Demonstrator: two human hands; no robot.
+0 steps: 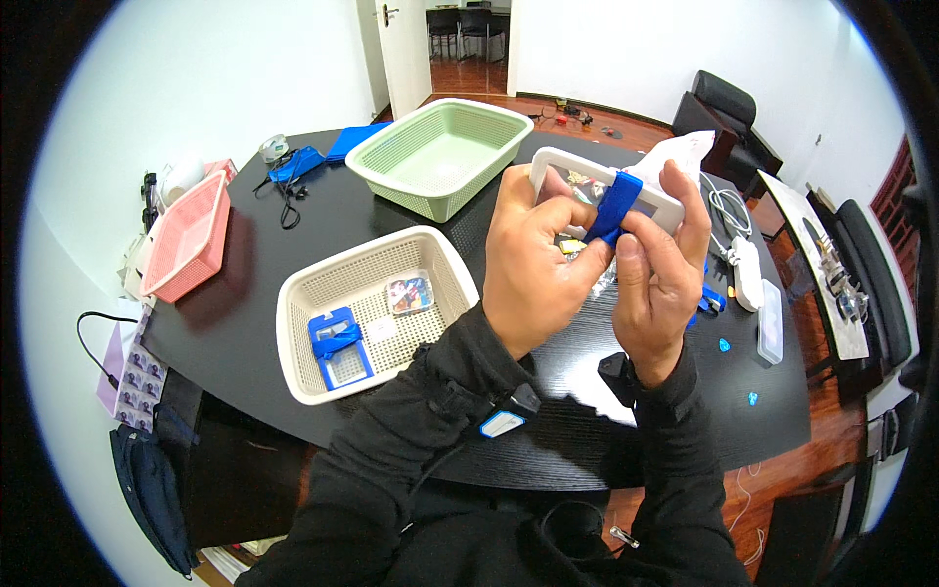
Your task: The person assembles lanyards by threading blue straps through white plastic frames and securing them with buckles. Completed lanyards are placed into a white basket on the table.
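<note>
Both hands hold up a clear badge holder with a white frame (558,158) above the dark table. A flat blue lanyard strap (616,203) is wrapped around its middle. My left hand (533,264) grips the holder's left side, its thumb against the strap. The fingers of my right hand (653,279) pinch the strap's lower part, while its index finger rests near the frame's right end. Below and to the left, a cream basket (285,323) contains a blue-framed badge holder (321,370) bound with blue strap, and a small case with a colourful printed lid (411,293).
A green basket (403,190) stands farther back, a pink basket (186,269) at the left edge. To the right lie a white power strip (747,276), a clear plastic box (771,328) and small blue pieces (724,344). Blue fabric (354,143) lies at the far left.
</note>
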